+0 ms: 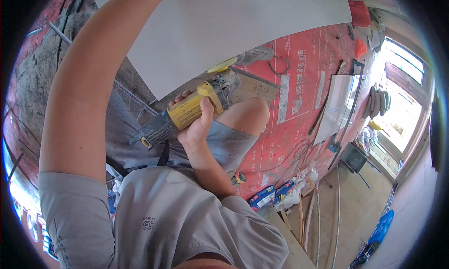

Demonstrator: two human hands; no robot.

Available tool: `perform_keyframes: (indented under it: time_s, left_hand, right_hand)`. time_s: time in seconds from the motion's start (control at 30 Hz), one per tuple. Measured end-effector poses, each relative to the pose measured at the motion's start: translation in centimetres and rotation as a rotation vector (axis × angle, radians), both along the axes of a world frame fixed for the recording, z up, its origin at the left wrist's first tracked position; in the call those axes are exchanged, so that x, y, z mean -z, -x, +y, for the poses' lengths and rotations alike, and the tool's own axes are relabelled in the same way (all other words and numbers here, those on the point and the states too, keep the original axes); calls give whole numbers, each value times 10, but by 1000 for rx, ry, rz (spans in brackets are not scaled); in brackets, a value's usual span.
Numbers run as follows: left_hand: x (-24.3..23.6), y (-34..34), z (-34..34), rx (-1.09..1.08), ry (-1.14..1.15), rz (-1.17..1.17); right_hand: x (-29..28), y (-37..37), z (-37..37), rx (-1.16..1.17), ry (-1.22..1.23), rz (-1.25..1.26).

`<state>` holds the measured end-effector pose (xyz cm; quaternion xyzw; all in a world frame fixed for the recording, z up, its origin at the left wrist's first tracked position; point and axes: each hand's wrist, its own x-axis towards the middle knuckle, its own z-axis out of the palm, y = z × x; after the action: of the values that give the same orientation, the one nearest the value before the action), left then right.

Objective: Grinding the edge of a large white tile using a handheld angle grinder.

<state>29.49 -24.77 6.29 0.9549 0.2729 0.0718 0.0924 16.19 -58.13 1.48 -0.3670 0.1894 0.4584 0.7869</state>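
My right hand is wrapped round the yellow and black body of an angle grinder, held over my lap. Its dusty metal head points up and to the right, and I cannot make out a disc on it. At the left, my left arm stretches up over a large white panel; the left hand lies beyond the upper edge of the picture. The panel's near edge is just past the grinder. Beside that edge are a yellow rounded piece and a grey cylindrical tool, partly hidden.
Red printed sheeting covers the floor, with a loose cable on it. A smaller white panel and long strips lie to the right. Blue packages and plastic bags sit near my right elbow. Long thin rods lie at lower right, near a doorway.
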Motion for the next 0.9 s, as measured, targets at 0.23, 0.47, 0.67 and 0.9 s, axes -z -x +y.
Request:
perform_keyframes:
  time_s: [0.23,0.47,0.67,0.9]
  left_hand:
    - [-7,2,-1,-9,10,-7]
    - [2,-3,3,-9,33,-10]
    - [15,-9,8,7,38,21]
    - [-3,6,12,201,297,-211]
  right_hand:
    - [-3,9,0,21,33,-14]
    - [2,15,-5,10,3,10]
    - [0,22,-5,19,28,7]
    - [2,-13,1,69,70,-38]
